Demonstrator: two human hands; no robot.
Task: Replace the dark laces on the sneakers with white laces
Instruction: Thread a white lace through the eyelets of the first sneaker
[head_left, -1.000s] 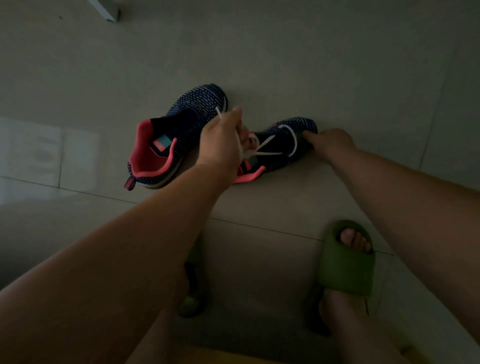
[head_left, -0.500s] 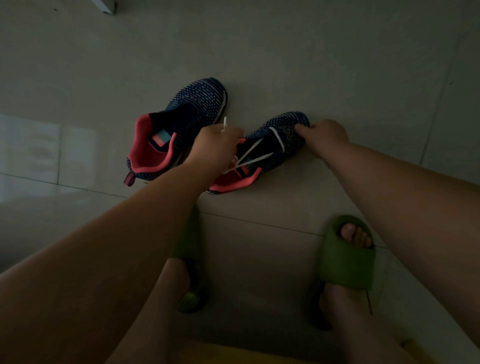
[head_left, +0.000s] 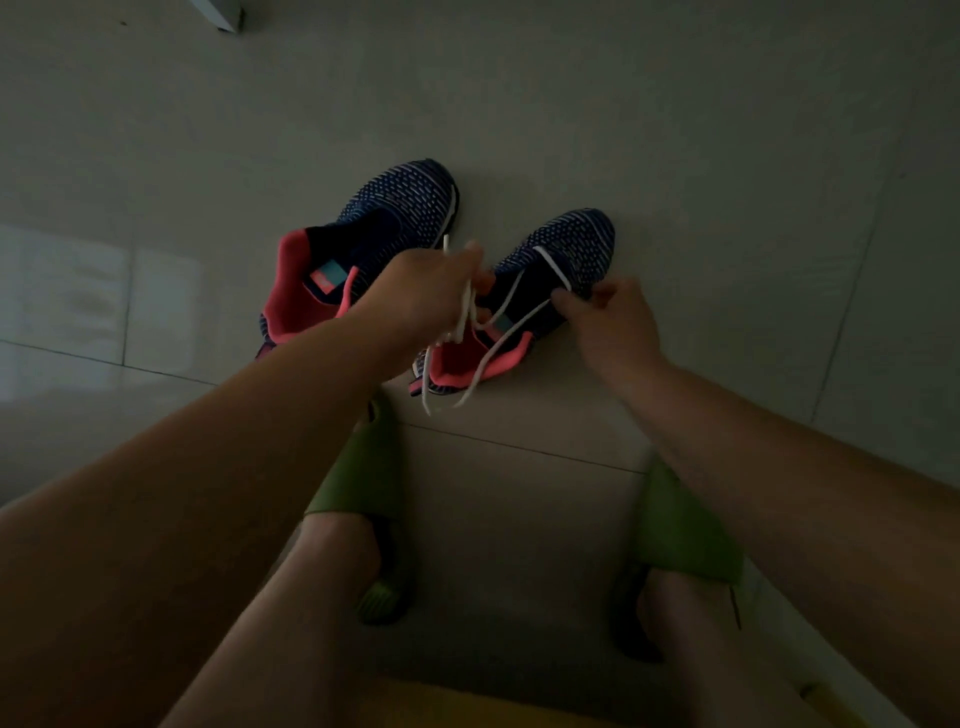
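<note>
Two navy knit sneakers with pink linings sit on the tiled floor. The left sneaker (head_left: 384, 228) has no lace that I can see. The right sneaker (head_left: 566, 249) carries a white lace (head_left: 511, 296) threaded across its front eyelets, its loose ends trailing over the heel to the floor. My left hand (head_left: 415, 296) pinches strands of the white lace just above the right sneaker's opening. My right hand (head_left: 613, 322) is at the right side of that sneaker, fingers curled and pinching the lace near the eyelets.
Both my feet are in green slides (head_left: 363, 473) (head_left: 685, 535) just below the sneakers. A white furniture leg (head_left: 218, 13) shows at the top left. Tile joints cross the grey floor (head_left: 727, 156).
My right hand left the sneaker's toe and came down to the eyelets at its side. My left hand kept hold of the lace, and longer loose ends now hang to the floor.
</note>
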